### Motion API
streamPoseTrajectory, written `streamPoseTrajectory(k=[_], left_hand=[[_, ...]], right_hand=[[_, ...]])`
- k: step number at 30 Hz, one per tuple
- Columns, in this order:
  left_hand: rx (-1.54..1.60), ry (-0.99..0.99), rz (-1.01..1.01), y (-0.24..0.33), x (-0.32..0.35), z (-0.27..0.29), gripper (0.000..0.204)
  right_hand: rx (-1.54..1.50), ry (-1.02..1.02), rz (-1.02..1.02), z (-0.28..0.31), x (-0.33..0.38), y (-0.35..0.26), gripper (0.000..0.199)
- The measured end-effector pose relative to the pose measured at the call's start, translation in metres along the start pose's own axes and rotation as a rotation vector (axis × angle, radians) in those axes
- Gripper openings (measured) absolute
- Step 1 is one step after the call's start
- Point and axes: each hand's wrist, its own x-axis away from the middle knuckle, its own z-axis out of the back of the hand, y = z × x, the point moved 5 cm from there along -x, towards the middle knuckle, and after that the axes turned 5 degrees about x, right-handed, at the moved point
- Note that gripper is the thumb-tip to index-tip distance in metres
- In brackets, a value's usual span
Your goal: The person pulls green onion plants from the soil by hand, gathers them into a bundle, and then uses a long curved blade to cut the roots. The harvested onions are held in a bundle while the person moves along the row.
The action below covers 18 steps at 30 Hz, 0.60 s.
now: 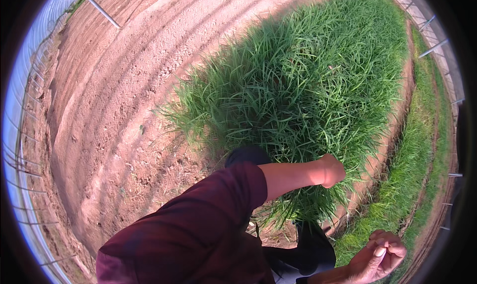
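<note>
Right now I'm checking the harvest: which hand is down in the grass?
The left hand, fist buried in the tall grass bed; the right hand hangs apart from it.

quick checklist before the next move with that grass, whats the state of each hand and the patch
1. Left hand gripping the grass clump: ok, closed among the blades.
2. Right hand free: ok, loosely curled, holding nothing visible.
3. Tool in either hand: cannot tell, none seen.
4. Grass at the grip rooted or cut: cannot tell, base hidden.
5. Bare soil beside the patch: ok, in view to the left.
</note>
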Motion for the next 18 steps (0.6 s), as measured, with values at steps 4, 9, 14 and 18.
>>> streamPoseTrajectory(k=[4,9,14,18], left_hand=[[0.043,0.039,-0.018,-0.004,0.004,-0.005,0.020],[0.134,0.197,-0.031,0.004,0.028,0.002,0.013],[0.432,0.512,-0.129,-0.001,0.097,0.038,0.019],[0.651,0.860,-0.158,-0.060,0.182,0.046,0.016]], right_hand=[[0.400,-0.209,-0.438,0.024,0.039,0.080,0.022],[0.836,-0.547,-0.504,0.055,0.079,0.135,0.018],[0.808,-0.449,-0.691,0.105,0.130,0.193,0.018],[0.724,-0.535,-0.921,0.124,0.167,0.238,0.018]])
